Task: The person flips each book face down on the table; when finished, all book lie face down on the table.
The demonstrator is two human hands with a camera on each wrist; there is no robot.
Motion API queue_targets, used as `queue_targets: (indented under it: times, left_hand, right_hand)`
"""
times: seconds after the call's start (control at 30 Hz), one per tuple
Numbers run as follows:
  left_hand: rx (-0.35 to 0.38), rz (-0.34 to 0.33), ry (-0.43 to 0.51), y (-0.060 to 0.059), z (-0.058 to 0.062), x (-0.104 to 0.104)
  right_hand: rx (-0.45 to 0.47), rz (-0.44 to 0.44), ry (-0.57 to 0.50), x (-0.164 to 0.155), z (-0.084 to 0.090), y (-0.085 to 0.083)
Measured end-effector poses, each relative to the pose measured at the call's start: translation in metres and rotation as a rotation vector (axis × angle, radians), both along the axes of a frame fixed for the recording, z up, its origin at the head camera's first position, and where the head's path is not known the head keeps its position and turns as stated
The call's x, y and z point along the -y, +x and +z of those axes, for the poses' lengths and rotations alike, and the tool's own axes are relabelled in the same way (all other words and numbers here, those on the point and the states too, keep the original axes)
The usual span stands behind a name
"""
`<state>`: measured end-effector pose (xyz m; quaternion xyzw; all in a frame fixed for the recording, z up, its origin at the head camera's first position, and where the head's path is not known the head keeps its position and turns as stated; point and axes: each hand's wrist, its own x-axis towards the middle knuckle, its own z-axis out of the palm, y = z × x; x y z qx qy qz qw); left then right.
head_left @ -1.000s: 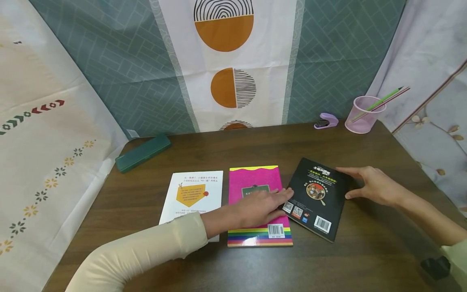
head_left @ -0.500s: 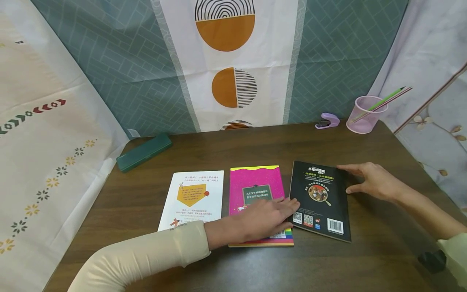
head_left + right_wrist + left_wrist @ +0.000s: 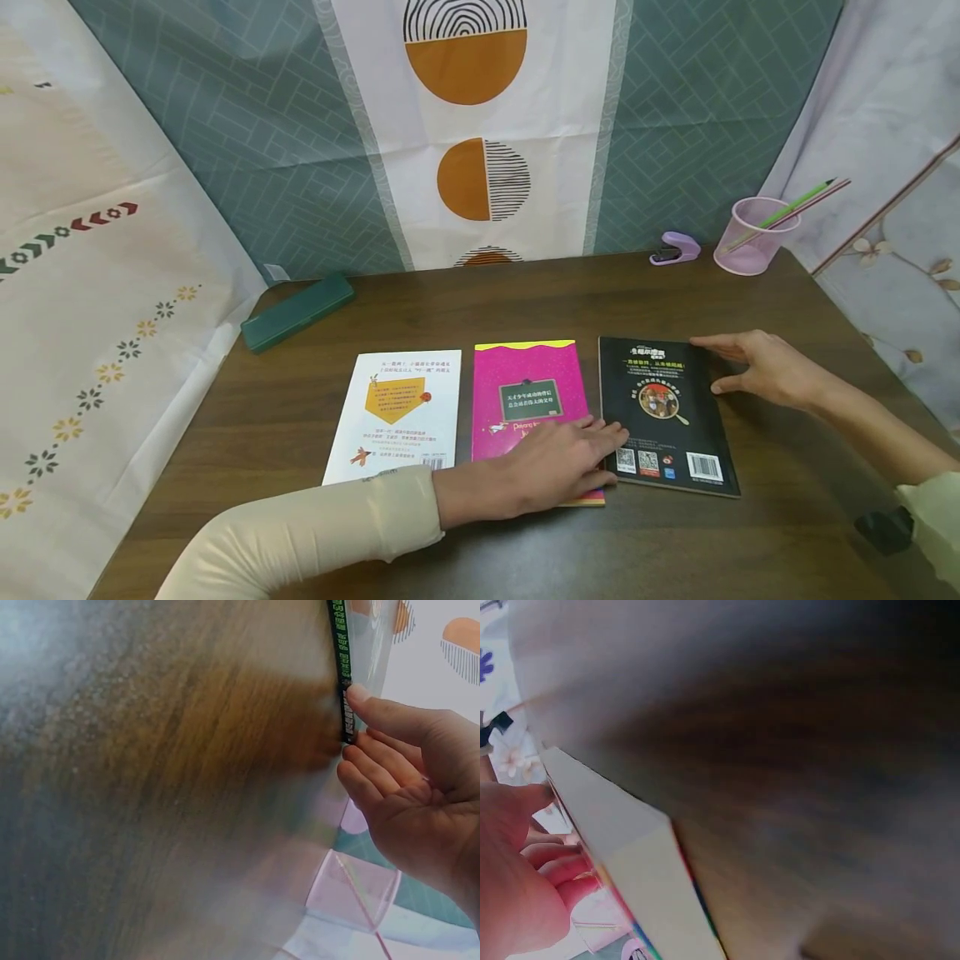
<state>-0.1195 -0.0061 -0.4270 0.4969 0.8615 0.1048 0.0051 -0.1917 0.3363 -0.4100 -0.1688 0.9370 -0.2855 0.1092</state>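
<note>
- Books: three in a row on the table (image 3: 780,517) — white book (image 3: 393,412), pink book (image 3: 525,392), black book (image 3: 663,412).
- Left hand (image 3: 558,467): flat, fingers straight, on the pink book, fingertips touching the black one.
- Right hand (image 3: 765,367): fingers straight against the black book's right edge.

Dark wooden table (image 3: 525,308), white book (image 3: 393,412), pink book (image 3: 528,392), black book (image 3: 663,412), green case (image 3: 297,311), stapler (image 3: 674,248), pink cup (image 3: 752,236)

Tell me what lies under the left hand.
The left hand rests flat on the lower right of the pink book, fingertips reaching the black book. The pink book's barcode corner beneath it is covered.
</note>
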Motion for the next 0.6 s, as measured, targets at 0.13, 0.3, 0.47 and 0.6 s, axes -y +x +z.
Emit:
queue_targets:
  times: [0.13,0.3,0.47,0.6]
  left_hand:
    - [-0.008,0.009,0.011,0.003,0.0,-0.005]
    - [0.027,0.015,0.024,0.008,0.0,-0.009]
    - [0.017,0.023,0.029,0.012,-0.001,-0.01]
    - [-0.015,0.03,0.031,0.013,-0.002,-0.011]
  right_hand:
    - [0.014,0.019,-0.015,0.0,0.001,0.0]
    - [0.033,0.035,-0.03,0.002,0.002,0.0]
    - [0.041,0.033,-0.039,0.002,0.002,0.001]
    - [0.04,0.032,-0.037,0.002,0.001,0.002]
